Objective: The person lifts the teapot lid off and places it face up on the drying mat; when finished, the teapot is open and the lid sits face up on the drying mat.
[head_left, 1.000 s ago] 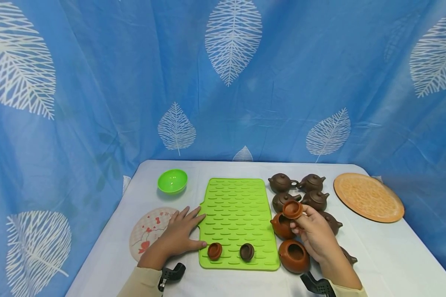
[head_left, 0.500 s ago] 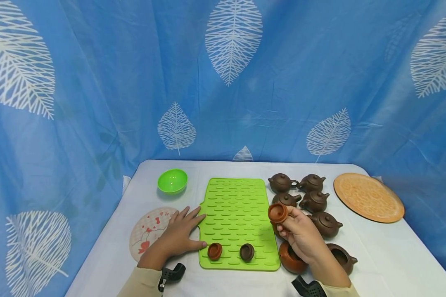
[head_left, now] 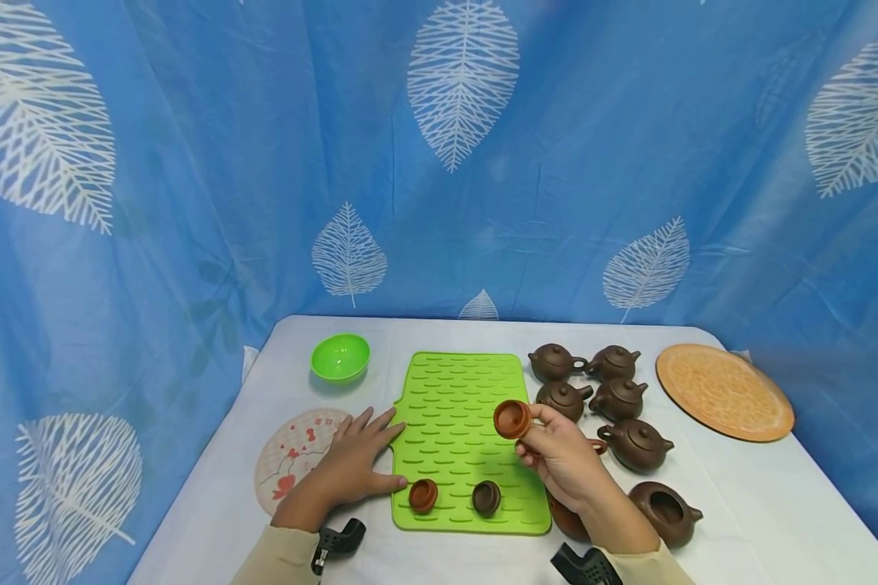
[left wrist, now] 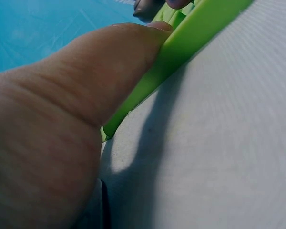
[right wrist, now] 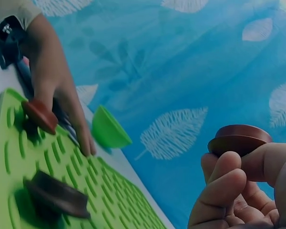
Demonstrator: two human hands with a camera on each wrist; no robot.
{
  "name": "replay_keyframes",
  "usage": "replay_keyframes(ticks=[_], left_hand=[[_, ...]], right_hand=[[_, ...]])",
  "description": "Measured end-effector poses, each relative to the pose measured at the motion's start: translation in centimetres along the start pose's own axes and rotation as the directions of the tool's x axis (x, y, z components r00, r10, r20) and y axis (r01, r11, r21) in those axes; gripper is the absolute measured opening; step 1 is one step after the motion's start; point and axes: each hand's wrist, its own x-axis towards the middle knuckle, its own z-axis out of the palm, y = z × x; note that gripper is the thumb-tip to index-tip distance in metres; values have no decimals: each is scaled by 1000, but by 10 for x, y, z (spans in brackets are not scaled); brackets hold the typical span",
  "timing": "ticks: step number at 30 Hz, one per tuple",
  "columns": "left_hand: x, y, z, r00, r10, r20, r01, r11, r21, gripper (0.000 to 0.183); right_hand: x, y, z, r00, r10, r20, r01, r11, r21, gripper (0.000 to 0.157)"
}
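My right hand [head_left: 567,463] pinches a reddish-brown teapot lid [head_left: 512,419] between thumb and fingers, its underside turned up, above the right part of the green mat [head_left: 461,406]. In the right wrist view the same lid [right wrist: 240,138] shows edge-on. My left hand [head_left: 358,459] lies with fingers spread at the mat's left edge, its thumb touching the rim. Near the mat's front lie another reddish lid [head_left: 423,495] and a dark brown lid [head_left: 486,497], both upside down. A reddish teapot [head_left: 567,518] is mostly hidden behind my right hand; another shows only its handle [head_left: 597,446].
Several dark teapots with lids on, such as a dark teapot [head_left: 636,445], stand right of the mat. A dark lidless teapot [head_left: 667,512] is nearer. A round orange board [head_left: 724,392] lies far right. Left are a green bowl [head_left: 340,358] and a round patterned placemat [head_left: 285,463].
My right hand has carried the reddish lid leftward, from over the reddish teapots to above the mat, uncovering the dark teapots at the right. The left hand has stayed put.
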Motion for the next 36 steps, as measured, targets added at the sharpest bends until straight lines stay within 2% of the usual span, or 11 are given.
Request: replay_keyframes(ticks=[7,19,28,36], left_hand=[[0,-1,1,1000,3,-5,-3,1000,-3,93],[0,1,1,1000,1,-8,-1,1000,4,93],[1,4,-2,1000,-6,-8,6,1000,4,92],[0,4,-1,1000,-6,-5,6,1000,-3,92]], right_hand=[[11,2,19,999,11,42,-10,1000,-6,25],[28,17,53,998,15,-61,-17,1000,-18,25],[37,25,76,999,-29,-35,23,986,-166,24],[44,38,83,999,-38,-26,29,956,-291,23]])
